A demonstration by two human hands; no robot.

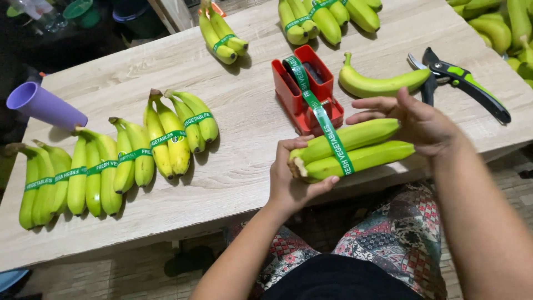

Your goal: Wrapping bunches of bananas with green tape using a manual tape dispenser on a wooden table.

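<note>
Two green bananas (355,149) lie side by side above the table's front edge, held between both hands. My left hand (292,180) grips their stem ends. My right hand (416,119) holds their tip ends with the fingers spread. A green printed tape (327,130) runs from the red tape dispenser (307,89) down across the pair. A single loose green banana (380,83) lies just behind my right hand.
Several taped banana bunches (111,164) lie along the left of the wooden table (244,166), with more bunches (327,16) at the back. Black-and-green pruning shears (463,83) lie at the right. A purple cup (44,105) lies at the left edge.
</note>
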